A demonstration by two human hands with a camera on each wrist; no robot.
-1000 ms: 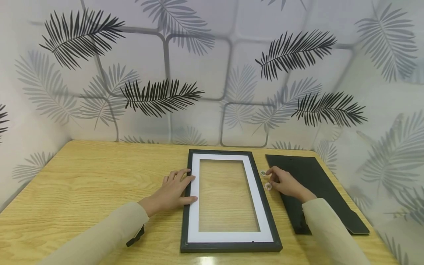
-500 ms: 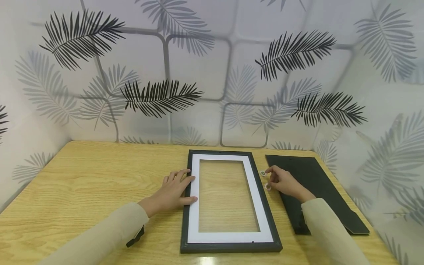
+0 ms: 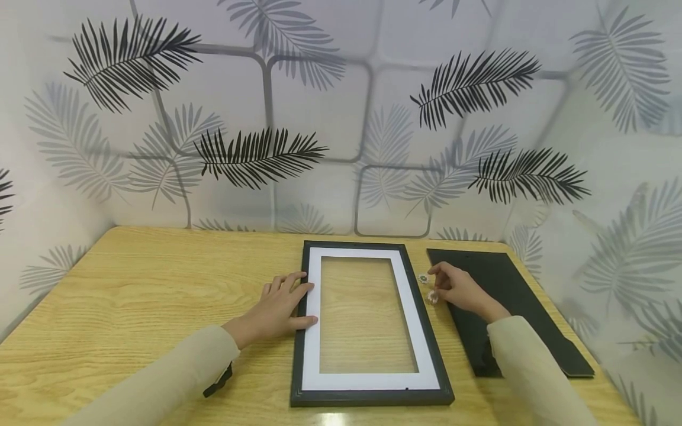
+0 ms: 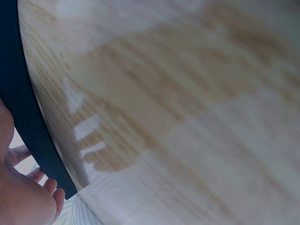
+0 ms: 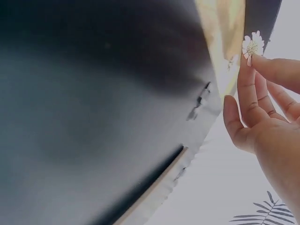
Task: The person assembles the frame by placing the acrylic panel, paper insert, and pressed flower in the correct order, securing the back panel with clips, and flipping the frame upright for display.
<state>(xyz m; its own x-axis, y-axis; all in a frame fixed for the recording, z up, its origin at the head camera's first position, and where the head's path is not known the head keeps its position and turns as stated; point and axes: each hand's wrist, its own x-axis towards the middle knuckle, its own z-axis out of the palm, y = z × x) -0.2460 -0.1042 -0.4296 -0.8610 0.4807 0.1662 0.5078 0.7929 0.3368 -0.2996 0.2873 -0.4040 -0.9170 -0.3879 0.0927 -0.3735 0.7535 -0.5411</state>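
A black picture frame (image 3: 371, 397) with a white mat (image 3: 367, 381) lies flat on the wooden table. My left hand (image 3: 274, 310) rests on its left side, fingertips and thumb reaching over the black edge onto the mat; the left wrist view shows that hand (image 4: 28, 197) against the dark frame edge (image 4: 28, 93). Right of the frame, my right hand (image 3: 460, 290) pinches a small white flower (image 5: 253, 45) between thumb and index finger, seen clearly in the right wrist view. A second small flower (image 3: 423, 278) with a greenish centre lies on the table beside the frame.
A black backing board (image 3: 511, 296) lies right of the frame, partly under the right forearm. Behind the table (image 3: 160, 284) stands a wall (image 3: 319, 106) with a leaf pattern, and another wall closes off the right side.
My right hand has taken the lower small flower between thumb and index finger and raised it slightly. The left hand and frame stay put.
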